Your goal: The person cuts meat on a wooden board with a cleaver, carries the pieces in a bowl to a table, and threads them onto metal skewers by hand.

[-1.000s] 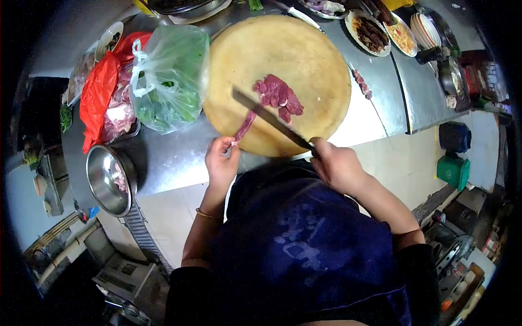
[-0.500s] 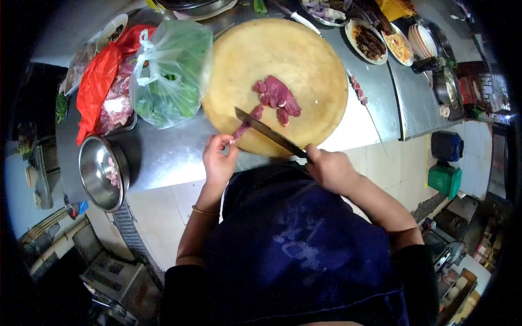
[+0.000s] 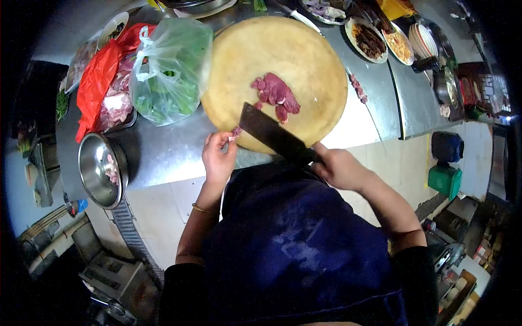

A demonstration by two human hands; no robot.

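Observation:
A round wooden chopping board [image 3: 296, 49] lies on the steel counter. On it sits a piece of raw red meat [image 3: 280, 89] with smaller bits along its lower edge. My right hand [image 3: 342, 169] is wrapped round the handle of a cleaver [image 3: 274, 132]. The broad dark blade lies tilted over the board's near part, below the meat. At the board's near left edge, my left hand [image 3: 220, 157] pinches a small strip of meat [image 3: 235, 132] between thumb and fingertips, close to the blade's tip.
Left of the board stand a tied clear bag of green vegetables [image 3: 171, 76], a red plastic bag [image 3: 99, 81] with meat beside it, and a steel bowl [image 3: 89, 171] holding meat bits. Skewered meat [image 3: 358, 88] lies on the right. Plates of food [image 3: 352, 30] stand at the back right.
The cleaver blade has turned to show its broad flat side. The stretched meat strip now appears as a short piece in my left hand, apart from the main meat.

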